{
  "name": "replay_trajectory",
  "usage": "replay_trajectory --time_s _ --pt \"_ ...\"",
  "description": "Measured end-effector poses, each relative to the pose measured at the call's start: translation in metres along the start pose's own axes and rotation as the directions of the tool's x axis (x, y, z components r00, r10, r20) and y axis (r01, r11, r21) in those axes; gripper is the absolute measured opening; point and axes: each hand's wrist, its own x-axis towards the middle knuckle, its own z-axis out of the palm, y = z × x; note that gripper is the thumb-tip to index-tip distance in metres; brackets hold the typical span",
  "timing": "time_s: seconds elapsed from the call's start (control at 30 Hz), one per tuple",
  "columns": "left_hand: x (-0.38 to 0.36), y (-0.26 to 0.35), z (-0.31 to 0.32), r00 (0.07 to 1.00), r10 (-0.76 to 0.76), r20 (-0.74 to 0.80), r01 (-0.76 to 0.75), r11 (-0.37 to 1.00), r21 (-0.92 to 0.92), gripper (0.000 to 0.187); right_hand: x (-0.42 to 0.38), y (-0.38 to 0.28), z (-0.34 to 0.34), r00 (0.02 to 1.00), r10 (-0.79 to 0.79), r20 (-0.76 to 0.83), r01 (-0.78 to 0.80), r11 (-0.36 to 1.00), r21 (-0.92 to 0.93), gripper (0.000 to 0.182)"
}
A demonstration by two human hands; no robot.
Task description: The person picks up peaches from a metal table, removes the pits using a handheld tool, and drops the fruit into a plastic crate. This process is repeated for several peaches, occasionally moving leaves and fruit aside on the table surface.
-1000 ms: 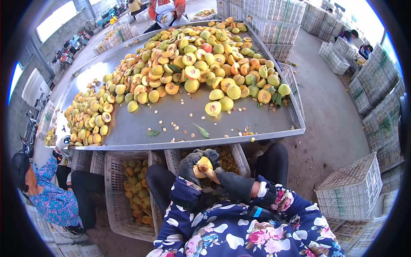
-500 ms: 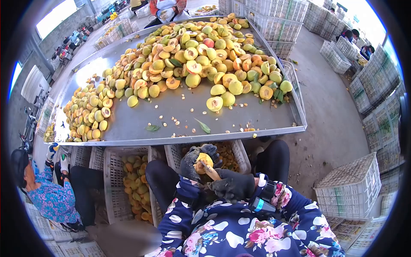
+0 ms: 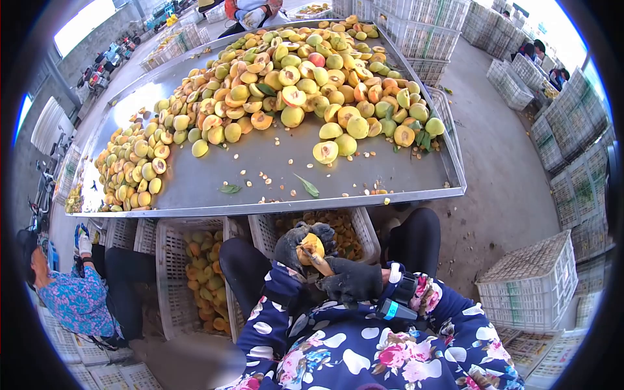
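Note:
My left hand (image 3: 290, 249), in a dark glove, is closed around a yellow peach (image 3: 312, 244) with its cut flesh showing. From the right, my right hand (image 3: 353, 279), gloved too, is closed on a narrow tan tool (image 3: 321, 264), whose tip reaches the peach; its exact kind I cannot tell. Both hands are over my lap, just above a white plastic crate (image 3: 263, 234) with cut peach pieces (image 3: 348, 235) in it. In front stands a metal table (image 3: 214, 188) bearing a big heap of halved and whole peaches (image 3: 260, 91).
To the left, another crate (image 3: 170, 286) holds peaches, and a co-worker (image 3: 81, 302) in a blue patterned top sits beside it. Another person (image 3: 250, 13) is across the table. Stacked crates (image 3: 530, 279) stand at the right. Pits and leaves (image 3: 307, 186) lie near the table's front edge.
Both my hands stay together on the peach with hardly any shift. At the left, the co-worker's hands have moved slightly. The view has tilted a little.

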Motion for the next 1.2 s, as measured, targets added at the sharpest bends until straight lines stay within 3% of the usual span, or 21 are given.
replay_trajectory --time_s 0.03,0.13,0.27,0.4,0.57,0.67,0.73,0.8,0.83,0.87,0.93,0.97,1.0,1.03,1.1,1.13,1.17,1.2 --pt "0.0 -0.004 -0.001 0.988 -0.151 0.0 0.121 0.79 -0.601 0.046 0.003 0.0 -0.001 0.999 0.014 0.031 -0.014 1.0 0.022 0.019" --pt "-0.002 0.004 0.024 0.998 0.04 -0.047 -0.06 0.807 -0.588 0.04 0.002 0.001 0.002 0.995 0.018 0.095 -0.035 0.983 0.182 0.018" --pt "0.003 0.005 0.025 0.982 0.056 -0.18 -0.132 0.886 -0.445 0.052 0.005 0.002 0.006 0.994 -0.001 0.109 -0.03 0.959 0.282 0.017" --pt "0.009 0.001 0.029 0.962 0.262 -0.082 -0.254 0.737 -0.626 0.051 0.005 0.005 0.008 0.99 -0.06 0.125 0.008 0.924 0.382 0.017" --pt "0.014 0.001 0.035 0.954 0.252 -0.161 -0.285 0.61 -0.739 0.053 0.01 0.014 0.014 0.985 -0.139 0.103 0.059 0.829 0.556 0.015" --pt "0.017 -0.021 0.019 0.937 0.115 -0.329 -0.294 0.767 -0.571 0.052 0.009 0.016 0.011 0.971 -0.171 0.165 0.041 0.804 0.594 0.014" --pt "0.018 -0.033 0.012 0.954 0.178 -0.24 -0.298 0.629 -0.718 0.049 0.007 0.021 0.012 0.948 -0.263 0.177 0.109 0.794 0.598 0.015" --pt "0.011 -0.026 0.011 0.96 0.268 -0.08 -0.227 0.58 -0.782 0.045 0.007 0.022 0.012 0.932 -0.316 0.179 0.151 0.785 0.601 0.016" --pt "0.007 -0.024 0.008 0.961 0.222 -0.165 -0.272 0.862 -0.427 0.045 0.007 0.022 0.011 0.93 -0.323 0.174 0.159 0.782 0.602 0.016" --pt "0.003 -0.021 0.004 0.943 0.213 -0.256 -0.217 0.976 0.014 0.045 0.007 0.021 0.009 0.928 -0.333 0.169 0.17 0.779 0.603 0.016" --pt "-0.002 0.007 0.03 0.802 0.143 -0.58 -0.318 0.924 -0.212 0.049 -0.001 0.015 0.001 0.942 -0.298 0.154 0.187 0.848 0.495 0.017" --pt "-0.004 0.037 0.046 0.731 0.118 -0.672 -0.469 0.802 -0.37 0.047 -0.005 0.013 -0.002 0.949 -0.28 0.143 0.193 0.878 0.437 0.018" --pt "-0.022 0.058 0.036 0.834 0.14 -0.533 -0.403 0.815 -0.417 0.045 -0.005 0.014 -0.006 0.969 -0.24 0.067 0.196 0.901 0.386 0.019" --pt "-0.033 0.082 0.039 0.71 0.156 -0.686 -0.432 0.866 -0.25 0.048 -0.003 0.013 -0.008 0.978 -0.207 -0.036 0.208 0.926 0.316 0.019" --pt "-0.069 0.1 -0.036 0.857 0.408 -0.316 -0.475 0.863 -0.174 0.053 0.005 0.013 -0.013 0.955 -0.161 -0.248 0.208 0.962 0.177 0.019" --pt "-0.077 0.123 -0.015 0.52 0.416 -0.746 -0.448 0.876 0.176 0.032 0.017 0.024 -0.029 0.915 -0.135 -0.38 0.116 0.991 -0.072 0.02" --pt "-0.107 0.118 -0.083 0.548 0.388 -0.741 -0.366 0.908 0.204 0.029 0.024 0.03 -0.044 0.915 -0.062 -0.398 -0.097 0.926 -0.366 0.021" --pt "-0.125 0.13 -0.1 0.484 0.385 -0.786 -0.074 0.913 0.402 0.024 0.031 0.039 -0.062 0.899 0.003 -0.438 -0.299 0.735 -0.609 0.022"
